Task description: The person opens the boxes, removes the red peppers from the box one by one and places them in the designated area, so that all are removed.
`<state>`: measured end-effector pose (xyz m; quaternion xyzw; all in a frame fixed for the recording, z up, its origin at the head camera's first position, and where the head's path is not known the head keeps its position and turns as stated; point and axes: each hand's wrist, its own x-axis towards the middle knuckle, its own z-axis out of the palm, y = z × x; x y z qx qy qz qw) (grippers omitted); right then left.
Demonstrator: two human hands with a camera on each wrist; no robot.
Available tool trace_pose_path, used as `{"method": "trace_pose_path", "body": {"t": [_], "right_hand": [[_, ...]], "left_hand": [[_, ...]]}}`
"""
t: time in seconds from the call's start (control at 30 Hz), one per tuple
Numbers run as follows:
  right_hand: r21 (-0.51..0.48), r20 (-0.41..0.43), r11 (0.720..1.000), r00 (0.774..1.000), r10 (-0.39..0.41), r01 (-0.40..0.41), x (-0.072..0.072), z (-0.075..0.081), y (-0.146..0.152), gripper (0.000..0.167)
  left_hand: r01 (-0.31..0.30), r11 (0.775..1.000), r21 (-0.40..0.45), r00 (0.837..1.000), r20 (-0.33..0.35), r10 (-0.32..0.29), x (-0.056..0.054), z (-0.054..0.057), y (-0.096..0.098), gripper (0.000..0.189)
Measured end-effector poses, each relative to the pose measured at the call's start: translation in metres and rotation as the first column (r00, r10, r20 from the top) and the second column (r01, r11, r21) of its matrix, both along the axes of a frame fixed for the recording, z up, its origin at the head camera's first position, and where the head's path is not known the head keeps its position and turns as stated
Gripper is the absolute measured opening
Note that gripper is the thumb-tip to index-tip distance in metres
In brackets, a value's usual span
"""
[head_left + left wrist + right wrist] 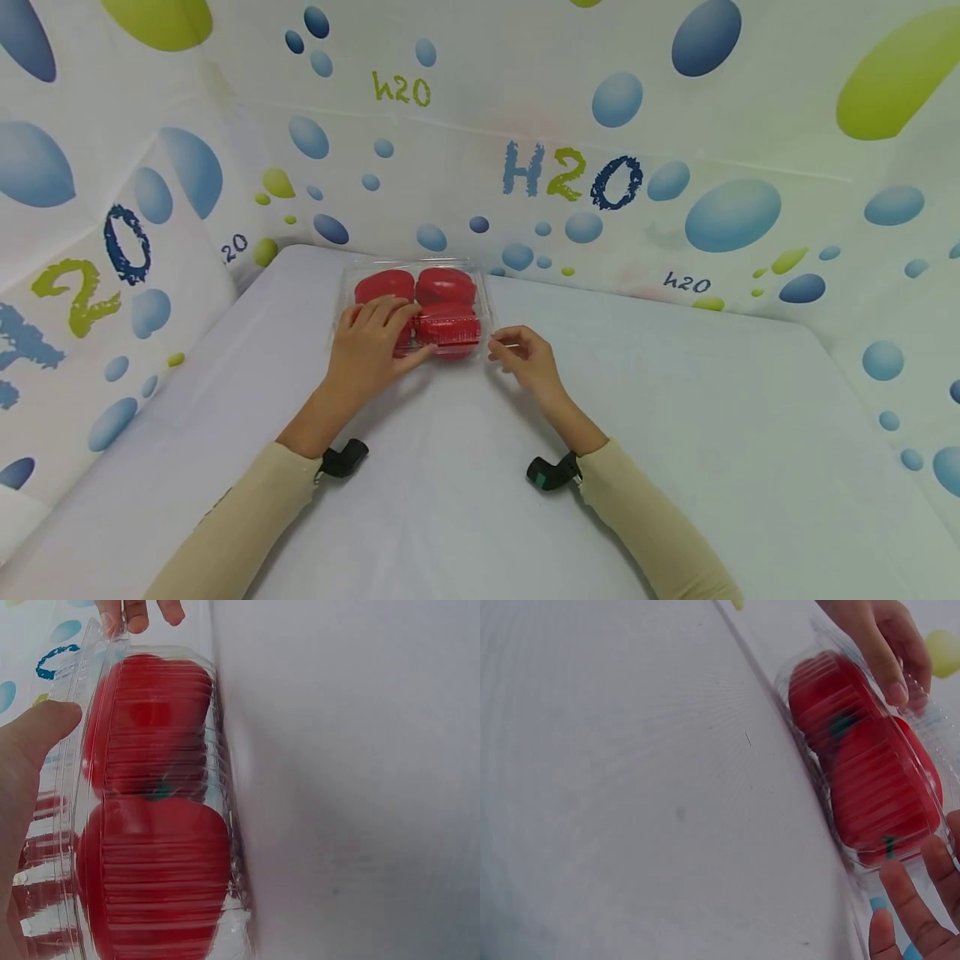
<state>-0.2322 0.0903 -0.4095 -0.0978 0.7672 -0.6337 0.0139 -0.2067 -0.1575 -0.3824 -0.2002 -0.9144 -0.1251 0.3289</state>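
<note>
A clear plastic clamshell box [487, 310] holds several glossy red, rounded pieces [446, 287]; green bits show on them in the wrist views. My left hand [367, 337] rests over the box's front left part, fingers spread across the lid and thumb along the front edge. In the left wrist view, that thumb [52, 724] lies by the raised rim, with ridged plastic beside it. My right hand [528, 354] is at the front right corner, its bent fingertips right at the rim. In the right wrist view its fingers [915, 911] are loosely apart beside the box's end.
The box stands on a white-covered table [465, 500], toward the back. Behind and to the left hangs a white sheet [465, 183] printed with blue and green drops and lettering. A black wrist camera [345, 458] sits by the left sleeve, another camera [551, 472] by the right.
</note>
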Motion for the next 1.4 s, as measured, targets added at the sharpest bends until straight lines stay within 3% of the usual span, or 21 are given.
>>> {"method": "trace_pose_path", "body": {"t": [0.33, 0.6, 0.97, 1.23, 1.33, 1.4], "right_hand": [[-0.022, 0.031, 1.0, 1.0, 0.004, -0.003, 0.0, 0.0, 0.0, 0.026], [-0.005, 0.044, 1.0, 0.999, 0.002, -0.002, 0.019, 0.029, -0.003, 0.022], [-0.026, 0.037, 1.0, 0.999, 0.013, -0.012, -0.002, -0.002, 0.002, 0.027], [-0.032, 0.007, 0.999, 1.0, 0.009, -0.009, -0.002, -0.002, 0.002, 0.024], [-0.034, 0.005, 0.999, 1.0, 0.007, -0.007, -0.002, -0.003, 0.002, 0.022], [-0.035, 0.003, 0.999, 1.0, 0.007, -0.007, -0.003, -0.003, 0.002, 0.021]], "left_hand": [[-0.056, 0.998, -0.003, 0.993, 0.106, 0.056, 0.001, 0.007, -0.007, 0.067], [-0.145, 0.989, -0.021, 0.953, 0.265, 0.145, 0.004, 0.014, -0.011, 0.077], [-0.244, 0.97, -0.007, 0.904, 0.36, 0.23, 0.004, 0.016, -0.013, 0.088], [-0.291, 0.956, -0.038, 0.842, 0.464, 0.275, 0.006, 0.021, -0.013, 0.092], [-0.279, 0.959, -0.05, 0.839, 0.473, 0.269, 0.005, 0.021, -0.016, 0.092], [-0.263, 0.963, -0.058, 0.847, 0.463, 0.259, 0.005, 0.021, -0.018, 0.091]]}}
